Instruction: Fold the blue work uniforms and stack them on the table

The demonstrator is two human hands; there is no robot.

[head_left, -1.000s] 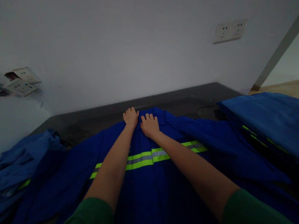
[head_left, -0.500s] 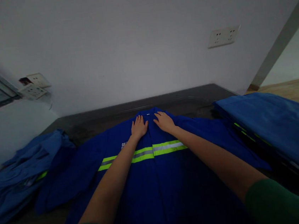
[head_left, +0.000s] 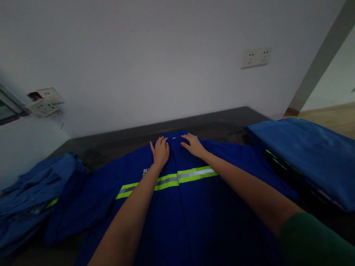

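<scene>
A dark blue work jacket lies spread out front side up, its collar away from me and its sleeves out to both sides. A yellow-green and silver reflective band crosses its chest, and small white lettering shows at the left. My left hand rests on the jacket just left of the collar, fingers stretched and apart. On the other side of the collar, my right hand lies on the cloth with its fingers extended. Neither hand visibly grasps the fabric.
The dark glossy table stands against a pale wall with a socket plate. Rumpled blue clothes lie at the left. A stack of folded blue garments sits at the right, partly by the jacket's sleeve.
My left hand has shifted slightly left, and its thumb side is now less visible. The right hand stays near the collar. The camera view has turned a little.
</scene>
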